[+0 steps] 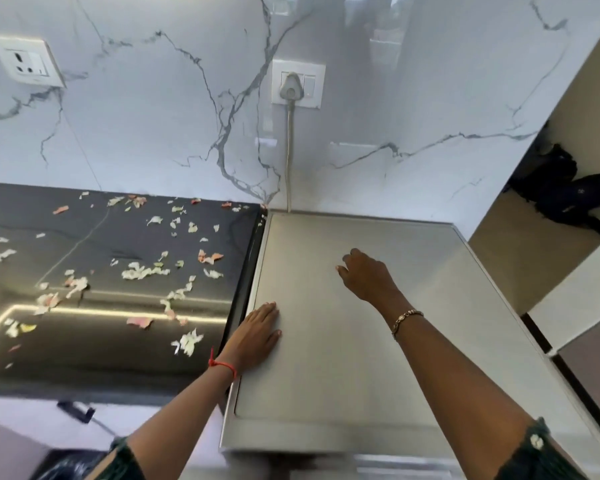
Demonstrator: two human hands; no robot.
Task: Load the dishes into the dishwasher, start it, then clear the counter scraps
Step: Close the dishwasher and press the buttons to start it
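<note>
The dishwasher's flat steel top (343, 375) fills the lower right, standing against the marble wall. My left hand (257, 336) lies flat on its left edge, fingers straight. My right hand (368, 275) reaches over the middle of the top with fingers loosely curled downward and holds nothing; whether it touches the steel is unclear. Several white, pink and green vegetable scraps (142, 271) are scattered over the glossy black counter (111, 355) to the left. The dishwasher's door and inside are out of view.
A grey plug (292, 85) sits in a wall socket, its cable running down behind the dishwasher. Another socket (26, 61) is at the upper left. A dark bag (568, 199) lies on the floor at the right, beyond the wall's end.
</note>
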